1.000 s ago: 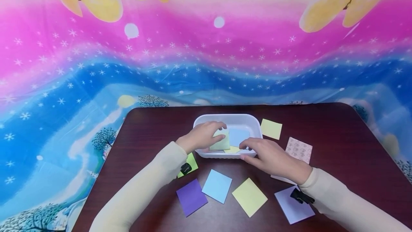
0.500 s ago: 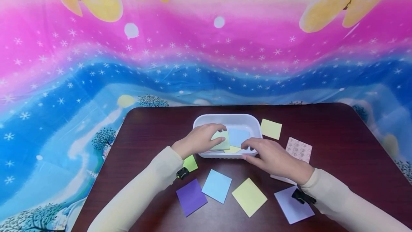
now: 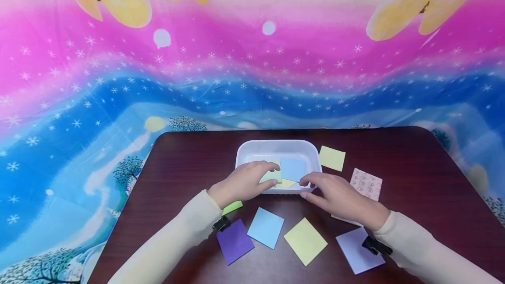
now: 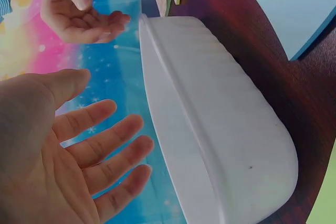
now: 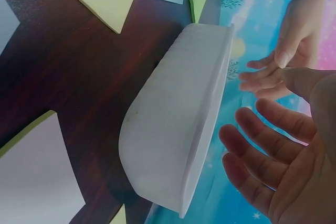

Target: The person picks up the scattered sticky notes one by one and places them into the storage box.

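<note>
My left hand [image 3: 248, 182] hovers over the left front part of a white plastic tray [image 3: 252, 151]. In the left wrist view that hand [image 4: 79, 156] has spread, relaxed fingers and nothing in its palm. Over the tray's right front rim is my right hand [image 3: 335, 194]; the right wrist view shows its fingers [image 5: 262, 124] loosely bent, holding nothing. Inside the tray lie a pale green sticky-note pad [image 3: 275, 175], a light blue one [image 3: 293, 168] and a yellow one [image 3: 286, 183], partly covered by the left hand.
In front of the tray lie purple [image 3: 235, 242], blue [image 3: 266, 228], yellow [image 3: 305, 241] and lilac [image 3: 355, 251] pads. A green pad [image 3: 232, 207] is half under the left wrist. To the right are another yellow pad [image 3: 332, 157] and a patterned pad [image 3: 367, 183]. A printed cloth [image 3: 252, 65] hangs behind.
Both hands have drawn slightly back toward the body, the left one more, now covering more of the green pad on the table. The pads have stayed in place.
</note>
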The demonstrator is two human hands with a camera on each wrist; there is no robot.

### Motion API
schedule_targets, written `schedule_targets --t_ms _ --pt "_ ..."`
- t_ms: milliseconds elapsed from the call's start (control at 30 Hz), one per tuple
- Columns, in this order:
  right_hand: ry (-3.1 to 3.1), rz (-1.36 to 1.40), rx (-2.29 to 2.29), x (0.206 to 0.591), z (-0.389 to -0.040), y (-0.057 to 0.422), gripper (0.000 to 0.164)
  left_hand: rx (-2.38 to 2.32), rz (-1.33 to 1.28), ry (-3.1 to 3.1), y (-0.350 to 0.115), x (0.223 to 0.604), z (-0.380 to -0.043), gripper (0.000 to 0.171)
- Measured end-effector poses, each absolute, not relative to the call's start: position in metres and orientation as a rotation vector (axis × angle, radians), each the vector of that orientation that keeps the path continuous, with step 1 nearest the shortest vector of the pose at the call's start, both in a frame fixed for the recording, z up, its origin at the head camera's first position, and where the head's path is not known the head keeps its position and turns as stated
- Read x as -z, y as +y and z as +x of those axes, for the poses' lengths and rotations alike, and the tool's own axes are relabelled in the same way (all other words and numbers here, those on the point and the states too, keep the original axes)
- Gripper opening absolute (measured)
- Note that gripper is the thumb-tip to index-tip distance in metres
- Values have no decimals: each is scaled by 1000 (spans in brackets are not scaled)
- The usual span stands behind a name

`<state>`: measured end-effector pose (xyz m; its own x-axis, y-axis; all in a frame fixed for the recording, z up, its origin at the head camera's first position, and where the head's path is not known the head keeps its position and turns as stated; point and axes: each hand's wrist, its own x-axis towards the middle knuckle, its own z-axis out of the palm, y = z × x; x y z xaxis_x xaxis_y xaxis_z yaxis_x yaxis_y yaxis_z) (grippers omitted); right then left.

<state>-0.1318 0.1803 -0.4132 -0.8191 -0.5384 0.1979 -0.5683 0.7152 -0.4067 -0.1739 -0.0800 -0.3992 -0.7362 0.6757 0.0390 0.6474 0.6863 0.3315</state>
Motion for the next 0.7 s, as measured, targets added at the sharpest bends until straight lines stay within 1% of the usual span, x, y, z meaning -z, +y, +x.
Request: schedule_targets --t_ms 100,333,700 --pt "-2844 922 -704 415 -131 182 28 -507 1128 2811 -80 399 -170 42" --pt "-2841 924 -695 418 -128 185 34 -506 1189 2827 -80 400 -161 43" --pt "-2806 904 -676 418 -118 195 25 -548 1304 2802 -74 403 -145 40"
